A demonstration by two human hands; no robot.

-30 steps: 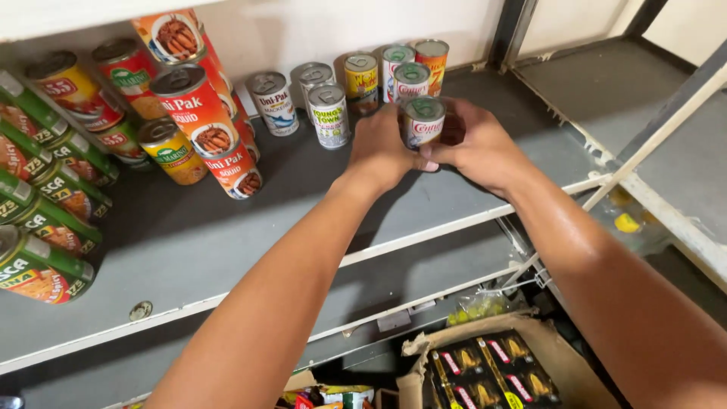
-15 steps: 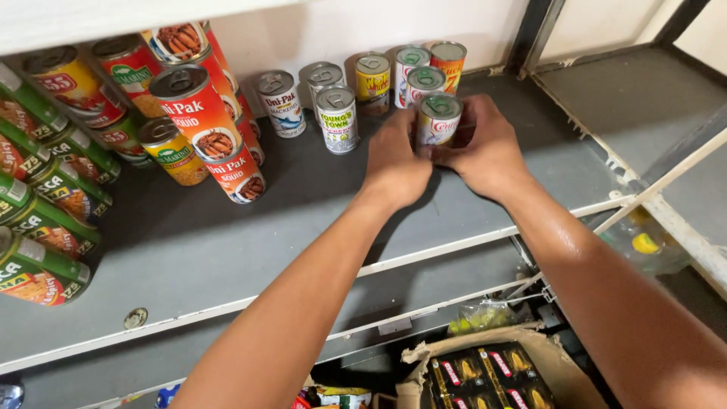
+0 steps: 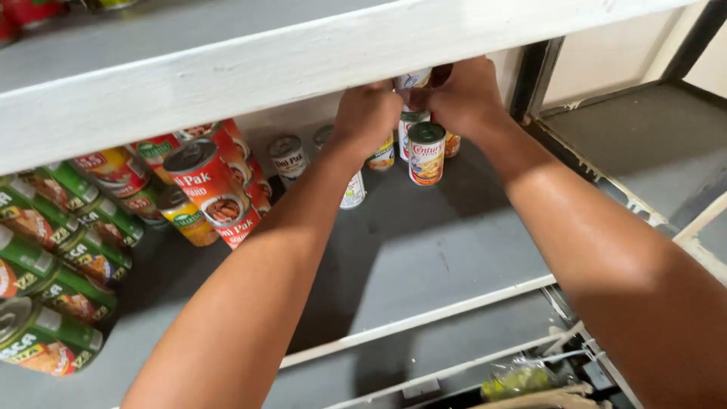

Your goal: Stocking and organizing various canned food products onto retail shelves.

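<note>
The upper shelf edge (image 3: 318, 68) cuts across the view and hides the fingertips of both hands. The left hand (image 3: 369, 113) and right hand (image 3: 463, 95) meet around a pale can (image 3: 413, 78), raised above the grey shelf (image 3: 424, 250) at the back; only a sliver of that can shows between them, so both hands appear closed on it, though the grip itself is hidden. Below stands one green-lidded can (image 3: 426, 154), upright. Behind the wrists, about five more upright cans are partly covered. At left, red cans (image 3: 208, 185) and green cans (image 3: 45, 227) lie stacked on their sides, several cut off by the frame.
</note>
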